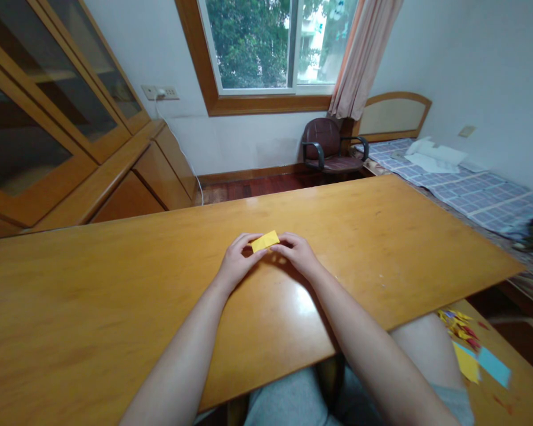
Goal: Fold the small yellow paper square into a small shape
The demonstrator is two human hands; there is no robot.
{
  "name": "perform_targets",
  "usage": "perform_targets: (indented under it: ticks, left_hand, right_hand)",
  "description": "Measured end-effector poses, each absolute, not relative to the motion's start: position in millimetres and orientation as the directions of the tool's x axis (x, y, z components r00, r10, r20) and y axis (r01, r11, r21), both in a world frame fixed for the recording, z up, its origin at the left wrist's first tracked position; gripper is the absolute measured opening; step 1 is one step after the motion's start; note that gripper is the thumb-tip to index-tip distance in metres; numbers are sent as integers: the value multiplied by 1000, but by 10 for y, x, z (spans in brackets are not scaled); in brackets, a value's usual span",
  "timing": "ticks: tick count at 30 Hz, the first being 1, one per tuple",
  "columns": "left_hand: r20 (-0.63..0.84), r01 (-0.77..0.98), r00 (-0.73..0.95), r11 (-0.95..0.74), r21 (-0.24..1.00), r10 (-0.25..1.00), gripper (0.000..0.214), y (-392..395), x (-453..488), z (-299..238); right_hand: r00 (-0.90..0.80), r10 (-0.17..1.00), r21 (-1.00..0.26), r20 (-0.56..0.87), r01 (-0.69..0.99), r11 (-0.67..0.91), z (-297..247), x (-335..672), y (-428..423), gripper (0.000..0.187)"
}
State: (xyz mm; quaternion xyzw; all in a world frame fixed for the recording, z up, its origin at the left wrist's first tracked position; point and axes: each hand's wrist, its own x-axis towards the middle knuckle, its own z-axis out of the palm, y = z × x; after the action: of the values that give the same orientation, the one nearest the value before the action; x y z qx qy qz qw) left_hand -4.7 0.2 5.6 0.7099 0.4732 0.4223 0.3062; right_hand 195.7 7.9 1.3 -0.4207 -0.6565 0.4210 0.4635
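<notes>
A small folded yellow paper (265, 241), creased into a narrow rectangle, is held just above the wooden table (160, 284). My left hand (238, 260) grips its left end, with the thumb along the lower edge and the fingers behind. At the right end my right hand (298, 253) pinches it, the index finger at the upper corner and the thumb just below. The paper is slightly tilted, its right end higher. The undersides of the fingers and the paper's back are hidden.
On a lower surface at right lie folded paper pieces (459, 328), a yellow sheet (467, 362) and a blue sheet (494, 367). Beyond the table stand a maroon armchair (326, 142) and a bed (484, 189). A glass-door cabinet (80, 171) borders the left.
</notes>
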Motion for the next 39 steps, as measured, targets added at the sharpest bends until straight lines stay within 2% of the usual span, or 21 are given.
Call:
perform_targets:
  ticks: [17,26,34,39]
  left_hand:
    - [293,358,207,-351,865,933,34,20,-62,33]
    - [301,389,228,-370,844,926,39,19,-51,64]
    - [218,382,145,-258,888,965,36,24,-42,14]
    - [176,354,139,-215,910,975,35,37,-57,-41]
  right_hand:
    - [-241,947,-961,215,120,248,40,1959,49,22]
    - [-253,931,-934,262,175,310,14,1965,69,23]
    - [-346,891,-864,294,302,402,-10,1963,62,21]
    - [-339,898,-869,279,308,386,-11,1959,54,25]
